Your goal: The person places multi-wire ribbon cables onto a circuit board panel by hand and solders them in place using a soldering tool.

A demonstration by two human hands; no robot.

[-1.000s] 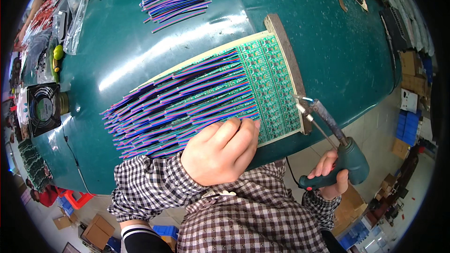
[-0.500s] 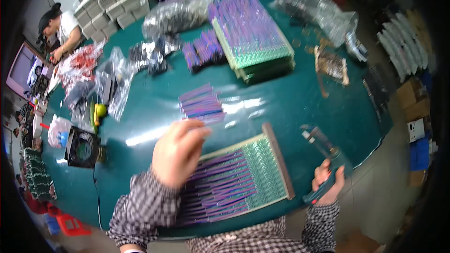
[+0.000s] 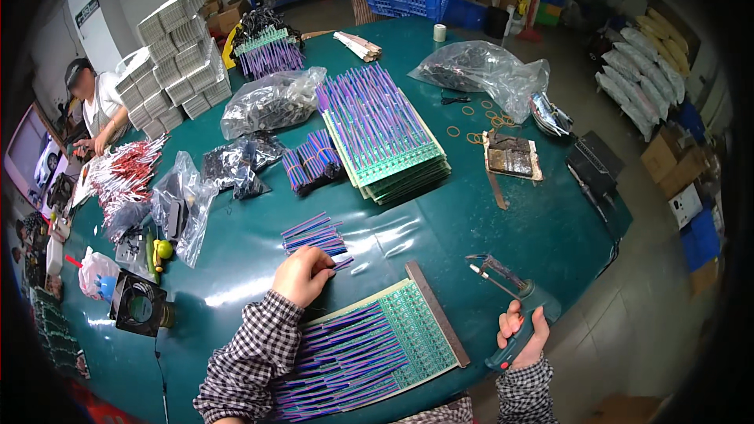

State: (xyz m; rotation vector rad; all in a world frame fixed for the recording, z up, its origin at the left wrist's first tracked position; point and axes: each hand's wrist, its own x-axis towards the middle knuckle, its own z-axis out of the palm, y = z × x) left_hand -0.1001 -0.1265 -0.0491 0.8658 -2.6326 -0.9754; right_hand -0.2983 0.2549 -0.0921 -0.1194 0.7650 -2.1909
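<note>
My left hand (image 3: 302, 275) reaches over a small loose pile of purple-and-blue wires (image 3: 315, 235) on the green table, its fingers curled on the nearest wires. My right hand (image 3: 525, 338) grips the teal handle of a soldering gun (image 3: 512, 298), its metal tip pointing up and left above the table. Between the hands lies a green circuit board panel (image 3: 408, 330) with rows of purple wires (image 3: 345, 357) fitted along it, a metal bar at its right edge.
A tall stack of wired panels (image 3: 385, 137) sits mid-table, with wire bundles (image 3: 312, 161), plastic bags (image 3: 271, 102), a soldering tray (image 3: 510, 155) and a small black fan (image 3: 137, 306). White stacked trays (image 3: 177, 55) stand far left. Other people work at the left (image 3: 94, 102) and far edge.
My view has lifted from the panel to the whole table. My left hand left the panel and moved up to the loose wire pile. The right hand keeps the soldering gun.
</note>
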